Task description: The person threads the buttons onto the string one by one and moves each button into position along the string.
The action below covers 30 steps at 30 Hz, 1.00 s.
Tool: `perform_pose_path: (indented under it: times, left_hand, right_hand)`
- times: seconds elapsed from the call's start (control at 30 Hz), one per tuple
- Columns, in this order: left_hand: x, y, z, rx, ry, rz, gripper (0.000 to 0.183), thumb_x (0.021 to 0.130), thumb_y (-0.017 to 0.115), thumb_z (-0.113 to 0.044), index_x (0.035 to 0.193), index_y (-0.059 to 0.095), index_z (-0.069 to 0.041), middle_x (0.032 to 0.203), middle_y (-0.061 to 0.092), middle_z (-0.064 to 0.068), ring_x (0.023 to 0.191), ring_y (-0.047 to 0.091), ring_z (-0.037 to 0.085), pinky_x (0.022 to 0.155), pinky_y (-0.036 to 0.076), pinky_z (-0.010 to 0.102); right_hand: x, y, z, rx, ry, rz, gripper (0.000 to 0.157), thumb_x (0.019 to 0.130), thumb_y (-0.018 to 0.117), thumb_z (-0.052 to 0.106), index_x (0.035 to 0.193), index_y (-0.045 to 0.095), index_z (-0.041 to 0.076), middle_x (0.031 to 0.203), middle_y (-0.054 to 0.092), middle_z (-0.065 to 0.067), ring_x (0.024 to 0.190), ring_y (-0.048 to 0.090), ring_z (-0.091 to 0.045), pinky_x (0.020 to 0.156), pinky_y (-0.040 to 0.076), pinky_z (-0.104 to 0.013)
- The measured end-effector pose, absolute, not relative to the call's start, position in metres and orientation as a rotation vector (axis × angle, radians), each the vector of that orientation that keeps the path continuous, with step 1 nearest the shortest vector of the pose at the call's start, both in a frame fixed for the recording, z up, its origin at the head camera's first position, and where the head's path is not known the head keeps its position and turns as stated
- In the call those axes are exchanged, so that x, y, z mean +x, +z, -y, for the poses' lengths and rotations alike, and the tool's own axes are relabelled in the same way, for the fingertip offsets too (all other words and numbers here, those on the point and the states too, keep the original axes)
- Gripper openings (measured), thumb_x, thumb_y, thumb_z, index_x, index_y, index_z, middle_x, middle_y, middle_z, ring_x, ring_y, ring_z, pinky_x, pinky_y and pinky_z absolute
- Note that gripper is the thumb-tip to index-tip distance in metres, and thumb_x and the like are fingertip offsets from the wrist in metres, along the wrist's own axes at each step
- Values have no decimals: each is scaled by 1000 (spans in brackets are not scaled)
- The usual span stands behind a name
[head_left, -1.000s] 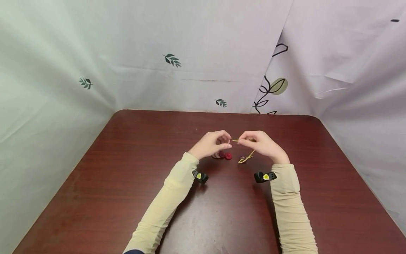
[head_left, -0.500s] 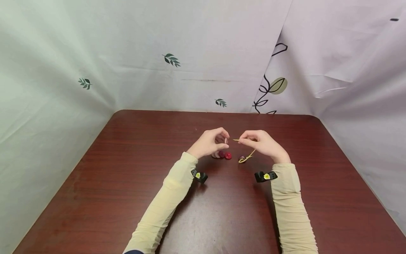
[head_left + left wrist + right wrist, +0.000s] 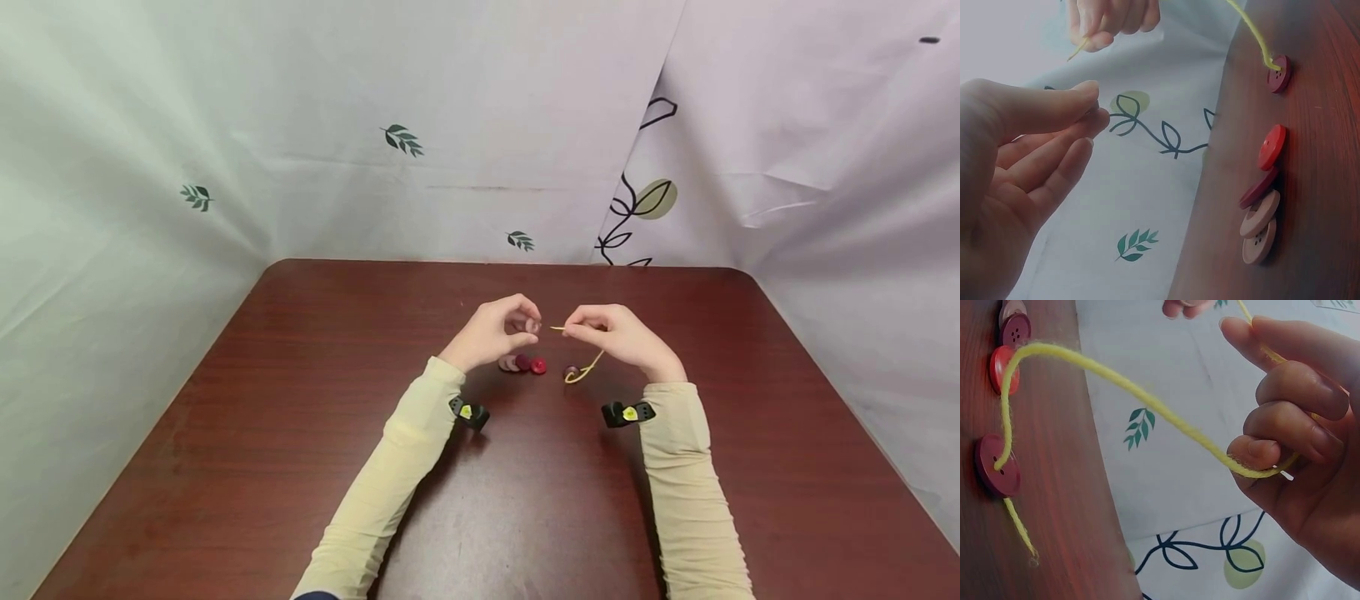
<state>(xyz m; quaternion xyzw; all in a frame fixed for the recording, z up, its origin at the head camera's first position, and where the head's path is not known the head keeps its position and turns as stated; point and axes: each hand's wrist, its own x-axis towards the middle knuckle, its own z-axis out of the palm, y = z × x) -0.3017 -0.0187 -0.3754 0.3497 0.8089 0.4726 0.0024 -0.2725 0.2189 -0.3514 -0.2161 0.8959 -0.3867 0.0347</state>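
My left hand (image 3: pixel 491 335) is raised over the table and pinches a pale pink button (image 3: pixel 532 326) between thumb and fingers; in the left wrist view the fingers mostly hide it. Facing it, my right hand (image 3: pixel 621 335) pinches a yellow yarn (image 3: pixel 1166 414) near one end, and the yarn's tip (image 3: pixel 1076 51) points toward the left hand. A small gap separates tip and button. From the right hand the yarn runs down through a hole of a dark maroon button (image 3: pixel 999 467) on the table, its tail sticking out below.
Left of the threaded button, a bright red button (image 3: pixel 1272 147), another maroon button (image 3: pixel 1259 189) and pale pink buttons (image 3: pixel 1261 214) lie in an overlapping row on the brown table (image 3: pixel 315 400). A white patterned cloth (image 3: pixel 480 125) hangs behind the table.
My left hand has moved slightly away from me, and the pale button has turned from edge-on to show its face. The right hand with the yarn has barely moved.
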Motion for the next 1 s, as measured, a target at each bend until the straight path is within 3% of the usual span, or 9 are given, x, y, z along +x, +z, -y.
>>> perform_pose_path:
  times: [0.33, 0.63, 0.9, 1.0]
  left_hand:
    - [-302, -375, 18, 1130, 1508, -2503, 31, 81, 76, -4, 106, 60, -6, 91, 65, 6, 88, 67, 13, 75, 55, 27]
    - [-302, -375, 18, 1125, 1485, -2522, 32, 82, 76, -7, 108, 59, -9, 91, 64, 4, 91, 67, 12, 75, 54, 23]
    - [-303, -375, 16, 1123, 1478, -2526, 35, 81, 77, -7, 111, 59, -7, 97, 66, 6, 98, 68, 17, 83, 57, 38]
    - [-303, -376, 16, 1117, 1483, -2514, 35, 81, 77, -7, 112, 59, -6, 97, 66, 7, 98, 68, 17, 83, 57, 39]
  right_hand:
    - [-275, -356, -213, -692, -1187, -2735, 11, 94, 63, 23, 93, 70, 15, 86, 69, 0, 78, 56, -18, 71, 44, -25]
    - [-276, -355, -205, -732, -1189, -2736, 11, 95, 61, 21, 89, 68, 15, 83, 69, 0, 77, 57, -17, 71, 46, -28]
    - [-278, -357, -202, -757, -1150, -2758, 13, 96, 60, 19, 87, 68, 14, 79, 67, 1, 73, 53, -14, 68, 44, -28]
    - [-277, -357, -201, -755, -1148, -2766, 13, 95, 60, 19, 87, 68, 12, 78, 67, 2, 73, 53, -12, 68, 44, -27]
